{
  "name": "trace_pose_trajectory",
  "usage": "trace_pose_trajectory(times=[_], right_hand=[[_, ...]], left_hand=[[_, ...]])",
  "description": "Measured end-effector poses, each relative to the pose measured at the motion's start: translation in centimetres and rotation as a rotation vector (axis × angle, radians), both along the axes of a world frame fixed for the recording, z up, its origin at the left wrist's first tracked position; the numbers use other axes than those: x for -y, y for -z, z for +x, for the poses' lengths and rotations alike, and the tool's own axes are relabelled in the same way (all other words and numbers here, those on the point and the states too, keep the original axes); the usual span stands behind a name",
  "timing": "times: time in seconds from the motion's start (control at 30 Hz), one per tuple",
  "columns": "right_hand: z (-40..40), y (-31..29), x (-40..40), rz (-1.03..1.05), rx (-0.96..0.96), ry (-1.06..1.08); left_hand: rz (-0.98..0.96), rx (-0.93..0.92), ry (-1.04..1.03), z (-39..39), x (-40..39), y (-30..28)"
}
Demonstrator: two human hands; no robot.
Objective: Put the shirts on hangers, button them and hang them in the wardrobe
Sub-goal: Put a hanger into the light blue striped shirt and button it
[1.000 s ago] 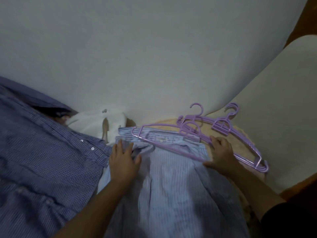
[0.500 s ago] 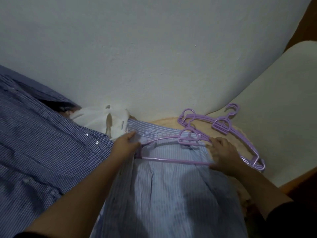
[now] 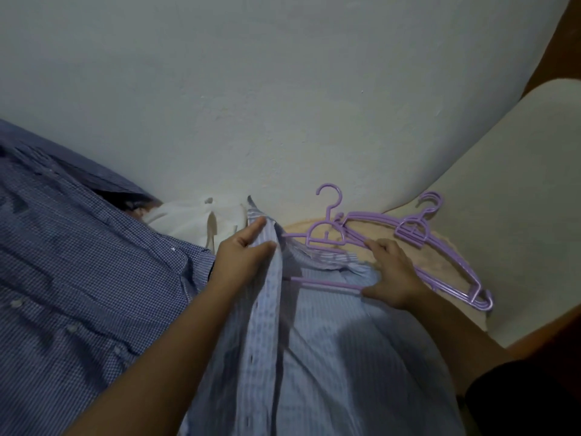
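Striped shirt [image 3: 330, 357] looks soft and limp; best gripped along its firmer placket. Left hand [image 3: 242, 262] pinches that placket, while right hand [image 3: 390, 275] grips the purple hanger [image 3: 323, 283] beside it.

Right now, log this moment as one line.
left hand: lifts striped shirt placket | right hand: holds purple hanger | buttons: undone

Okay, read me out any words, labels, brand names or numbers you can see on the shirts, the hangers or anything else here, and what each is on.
No readable text anywhere in the head view.
Striped shirt: no legible label or tag showing at the collar.
Checked shirt: only plain buttons, no print.
Purple hangers: no visible marking or brand.
White cloth: no lettering visible.
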State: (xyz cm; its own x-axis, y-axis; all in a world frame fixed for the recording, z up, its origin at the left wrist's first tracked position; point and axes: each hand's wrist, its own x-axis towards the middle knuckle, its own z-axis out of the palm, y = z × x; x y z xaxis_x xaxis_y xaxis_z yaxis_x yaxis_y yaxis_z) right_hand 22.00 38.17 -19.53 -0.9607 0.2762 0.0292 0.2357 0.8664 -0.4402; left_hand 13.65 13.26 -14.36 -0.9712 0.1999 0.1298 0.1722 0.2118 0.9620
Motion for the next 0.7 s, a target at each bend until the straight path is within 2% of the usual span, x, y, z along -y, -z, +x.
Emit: trace_pose_trajectory(times=[0.17, 0.23, 0.47, 0.6, 0.7], right_hand=[[-1.5, 1.7, 3.3, 0.011, 0.071, -0.076], [-2.2, 2.9, 4.6, -0.006, 0.102, -0.091], [-3.6, 5.8, 4.7, -0.072, 0.229, -0.098], [-4.2, 5.3, 4.1, -0.118, 0.246, -0.098], [-4.8, 5.2, 3.3, -0.195, 0.171, -0.007]], left_hand=[[0.16, 0.251, 0.118, -0.4, -0.2, 3.3], [0.12, 0.291, 0.113, -0.4, 0.2, 5.2], [-0.158, 0.316, -0.127, -1.2, 5.4, 9.7], [-0.472, 0.064, -0.224, -1.2, 6.2, 10.5], [-0.574, -0.192, -0.323, -0.7, 5.6, 9.6]])
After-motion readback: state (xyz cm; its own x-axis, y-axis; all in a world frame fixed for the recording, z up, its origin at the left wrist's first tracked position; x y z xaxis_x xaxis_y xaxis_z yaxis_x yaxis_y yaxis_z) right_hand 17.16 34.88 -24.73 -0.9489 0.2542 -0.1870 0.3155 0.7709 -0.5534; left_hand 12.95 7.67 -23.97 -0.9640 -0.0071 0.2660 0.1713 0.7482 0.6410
